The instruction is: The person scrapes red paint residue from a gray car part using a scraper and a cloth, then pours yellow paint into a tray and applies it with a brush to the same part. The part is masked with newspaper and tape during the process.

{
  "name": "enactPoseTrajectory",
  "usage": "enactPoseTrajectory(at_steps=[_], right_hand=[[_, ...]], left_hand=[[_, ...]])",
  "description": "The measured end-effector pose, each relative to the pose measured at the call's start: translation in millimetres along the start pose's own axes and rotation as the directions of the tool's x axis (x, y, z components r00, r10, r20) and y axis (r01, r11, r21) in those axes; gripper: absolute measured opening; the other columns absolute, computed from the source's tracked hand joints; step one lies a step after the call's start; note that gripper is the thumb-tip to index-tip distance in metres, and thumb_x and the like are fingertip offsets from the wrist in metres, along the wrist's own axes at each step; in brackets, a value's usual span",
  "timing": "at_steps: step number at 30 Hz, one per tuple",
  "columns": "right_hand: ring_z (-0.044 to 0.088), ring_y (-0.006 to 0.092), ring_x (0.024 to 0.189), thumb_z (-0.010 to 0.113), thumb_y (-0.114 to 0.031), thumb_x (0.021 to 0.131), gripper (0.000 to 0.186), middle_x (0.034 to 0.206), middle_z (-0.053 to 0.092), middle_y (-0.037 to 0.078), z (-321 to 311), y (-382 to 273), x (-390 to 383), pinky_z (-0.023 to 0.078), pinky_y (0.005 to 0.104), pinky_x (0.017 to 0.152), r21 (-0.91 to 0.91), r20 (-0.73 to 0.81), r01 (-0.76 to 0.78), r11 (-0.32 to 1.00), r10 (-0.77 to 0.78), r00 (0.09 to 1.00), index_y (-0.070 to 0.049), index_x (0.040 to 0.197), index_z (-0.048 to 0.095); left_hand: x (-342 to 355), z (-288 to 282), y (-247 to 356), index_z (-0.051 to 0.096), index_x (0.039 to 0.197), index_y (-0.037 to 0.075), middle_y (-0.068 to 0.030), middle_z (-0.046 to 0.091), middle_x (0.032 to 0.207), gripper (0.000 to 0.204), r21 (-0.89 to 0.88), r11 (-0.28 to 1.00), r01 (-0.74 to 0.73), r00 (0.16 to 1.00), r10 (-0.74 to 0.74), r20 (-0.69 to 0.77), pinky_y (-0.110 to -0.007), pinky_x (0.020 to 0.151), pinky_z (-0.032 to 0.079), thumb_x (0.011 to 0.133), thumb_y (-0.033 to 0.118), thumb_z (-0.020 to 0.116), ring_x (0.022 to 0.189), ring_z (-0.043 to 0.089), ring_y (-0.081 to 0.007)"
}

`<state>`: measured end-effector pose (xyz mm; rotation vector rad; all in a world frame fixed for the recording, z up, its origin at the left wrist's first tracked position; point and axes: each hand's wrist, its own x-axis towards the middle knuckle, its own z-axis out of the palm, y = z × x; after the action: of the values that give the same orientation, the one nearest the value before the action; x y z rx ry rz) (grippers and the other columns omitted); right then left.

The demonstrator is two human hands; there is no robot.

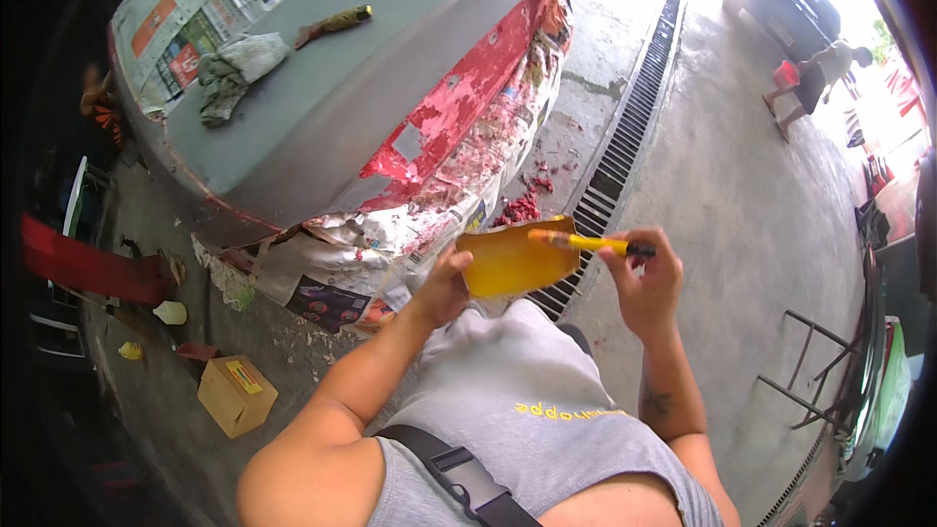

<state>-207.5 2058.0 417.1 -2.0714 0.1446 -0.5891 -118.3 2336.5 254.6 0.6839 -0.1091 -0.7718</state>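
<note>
My left hand (444,283) grips the left edge of a yellow sheet-like piece (512,268) with a brownish rim. In my right hand (644,273) is a slim yellow tool (595,241) with a black end; its orange tip lies over the sheet, and whether they touch I cannot tell. Beyond my hands stands a grey vehicle body (322,107) with a red, flaking band (439,107) and taped newspaper (361,278) along its lower side. On its grey surface rest a crumpled rag (234,73) and a dark tool (332,24).
A drain grate (620,156) runs along the concrete floor (722,185). A person (815,83) with a red container bends near a dark car (786,5). A metal frame (800,376) stands right; a cardboard box (237,395), small bottles (170,312) and a red panel (88,259) are left.
</note>
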Motion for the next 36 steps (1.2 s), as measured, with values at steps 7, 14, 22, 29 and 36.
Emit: enactPoseTrajectory(at_steps=[7, 14, 22, 29, 36], right_hand=[[0.062, 0.0026, 0.078, 0.08, -0.008, 0.099, 0.014, 0.088, 0.072, -0.001, 7, 37, 136, 0.048, 0.0202, 0.066, 0.216, 0.155, -0.091, 0.972, 0.058, 0.986, -0.002, 0.107, 0.071], [0.066, 0.0075, 0.078, 0.085, -0.007, 0.092, 0.019, 0.09, 0.076, 0.004, 42, 87, 260, 0.052, 0.0246, 0.066, 0.072, 0.46, 0.106, 0.992, -0.128, 0.879, -0.003, 0.107, 0.075], [0.069, 0.0182, 0.069, 0.082, -0.014, 0.094, 0.019, 0.086, 0.075, 0.01, 46, 138, 396, 0.055, 0.0331, 0.066, 0.132, 0.728, 0.315, 0.94, -0.307, 0.613, -0.002, 0.107, 0.076], [0.069, 0.0113, 0.071, 0.074, -0.017, 0.105, 0.018, 0.085, 0.073, 0.008, 45, 193, 454, 0.053, 0.0247, 0.062, 0.424, 0.707, -0.4, 0.812, -0.02, 0.707, 0.0, 0.106, 0.068], [0.072, 0.0187, 0.075, 0.064, -0.014, 0.11, 0.012, 0.092, 0.072, 0.01, 39, 223, 446, 0.056, 0.0296, 0.063, 0.598, 0.706, -0.699, 0.393, 0.154, 0.691, -0.004, 0.114, 0.06]], left_hand=[[86, 9, 39, 0.05, 0.15, 0.005, -0.0104, 0.063, 0.143, 0.065, 0.004, 0.991, -0.133, 0.985, 0.132, -0.112, -0.041, 0.111, 0.054, 0.098, 0.038, 0.073, 0.132, 0.064, -0.0224], [175, 18, 40, 0.05, 0.148, 0.007, -0.0094, 0.064, 0.139, 0.061, -0.012, 0.941, -0.34, 0.91, 0.325, -0.257, -0.041, 0.106, 0.058, 0.099, 0.033, 0.074, 0.128, 0.065, -0.0215], [274, 56, 26, 0.056, 0.144, 0.007, -0.0079, 0.066, 0.136, 0.056, -0.01, 0.872, -0.49, 0.783, 0.435, -0.445, -0.041, 0.101, 0.061, 0.098, 0.033, 0.075, 0.124, 0.068, -0.0207], [311, 68, 25, 0.054, 0.147, 0.007, -0.0087, 0.065, 0.142, 0.059, -0.044, 0.831, -0.554, 0.713, 0.447, -0.541, -0.043, 0.106, 0.059, 0.099, 0.034, 0.074, 0.129, 0.067, -0.0229], [325, 56, 50, 0.05, 0.157, 0.007, -0.0097, 0.063, 0.15, 0.072, -0.045, 0.856, -0.515, 0.788, 0.452, -0.417, -0.048, 0.119, 0.049, 0.099, 0.045, 0.073, 0.141, 0.06, -0.0258]])
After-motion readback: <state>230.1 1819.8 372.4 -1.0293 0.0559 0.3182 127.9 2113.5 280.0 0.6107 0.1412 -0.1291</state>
